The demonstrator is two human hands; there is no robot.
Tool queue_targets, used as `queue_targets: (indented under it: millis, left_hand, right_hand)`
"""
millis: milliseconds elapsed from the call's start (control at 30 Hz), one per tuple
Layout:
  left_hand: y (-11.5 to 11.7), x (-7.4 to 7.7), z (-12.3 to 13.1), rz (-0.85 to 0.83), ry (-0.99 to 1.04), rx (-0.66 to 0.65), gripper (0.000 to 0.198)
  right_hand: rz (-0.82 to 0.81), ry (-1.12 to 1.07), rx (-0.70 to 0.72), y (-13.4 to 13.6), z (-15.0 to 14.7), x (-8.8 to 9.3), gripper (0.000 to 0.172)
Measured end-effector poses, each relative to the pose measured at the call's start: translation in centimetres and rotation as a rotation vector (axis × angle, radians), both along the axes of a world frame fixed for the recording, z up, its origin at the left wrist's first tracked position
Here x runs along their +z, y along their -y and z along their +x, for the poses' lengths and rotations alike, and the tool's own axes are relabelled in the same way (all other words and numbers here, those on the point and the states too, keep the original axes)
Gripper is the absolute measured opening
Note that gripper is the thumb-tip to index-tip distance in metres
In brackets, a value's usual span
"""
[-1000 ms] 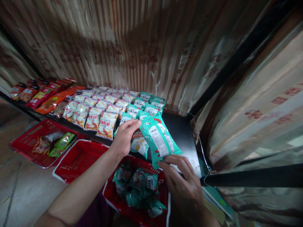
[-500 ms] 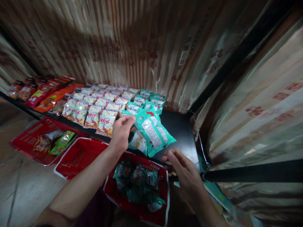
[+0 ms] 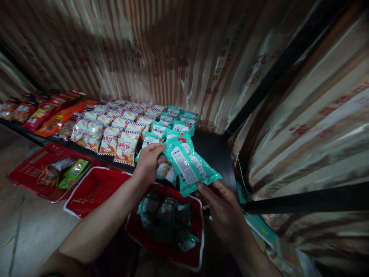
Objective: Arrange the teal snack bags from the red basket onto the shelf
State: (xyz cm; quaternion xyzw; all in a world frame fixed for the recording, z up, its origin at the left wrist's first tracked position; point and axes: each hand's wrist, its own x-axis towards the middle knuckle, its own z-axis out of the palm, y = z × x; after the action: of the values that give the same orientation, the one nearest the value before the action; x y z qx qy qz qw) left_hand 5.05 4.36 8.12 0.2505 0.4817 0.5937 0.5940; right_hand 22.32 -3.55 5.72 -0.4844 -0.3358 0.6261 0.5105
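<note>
My left hand point(image 3: 148, 163) is closed on the top edge of a small stack of teal snack packets point(image 3: 187, 166), held tilted above the black shelf point(image 3: 215, 156). My right hand point(image 3: 223, 209) touches the stack's lower edge with its fingertips, fingers curled around it. Below both hands stands a red basket point(image 3: 191, 257) with several teal packets inside. More teal packets point(image 3: 173, 125) lie in rows on the shelf just behind the held stack.
White shrimp-snack packets point(image 3: 115, 130) and red and orange packets point(image 3: 49, 115) lie in rows to the left on the shelf. Two other red baskets point(image 3: 92, 192) sit on the floor at left, the far one point(image 3: 21, 175) holding a few snacks. Striped foil sheeting point(image 3: 173, 50) hangs behind and at right.
My right hand let go of the stack's bottom edge half a second ago and has now come back to it. The left hand kept hold throughout and shifted slightly.
</note>
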Motion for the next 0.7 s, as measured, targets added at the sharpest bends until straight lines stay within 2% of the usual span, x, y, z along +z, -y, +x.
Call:
queue_targets:
  millis: [167, 300, 400, 700]
  left_hand:
    - [-0.1, -0.2, -0.2, 0.015, -0.001, -0.007, 0.015]
    - [-0.2, 0.2, -0.4, 0.029, -0.020, -0.062, 0.012]
    - [-0.3, 0.4, -0.7, 0.051, -0.039, -0.102, 0.013]
    - [-0.3, 0.5, -1.4, 0.128, -0.135, -0.241, 0.033]
  right_hand:
    - [0.060, 0.058, 0.020, 0.0, 0.1, 0.0, 0.028]
    - [0.084, 0.200, -0.018, 0.0, 0.3, 0.0, 0.021]
    - [0.081, 0.221, -0.027, 0.1, 0.3, 0.0, 0.019]
    - [0.127, 0.357, 0.100, -0.2, 0.1, 0.4, 0.021]
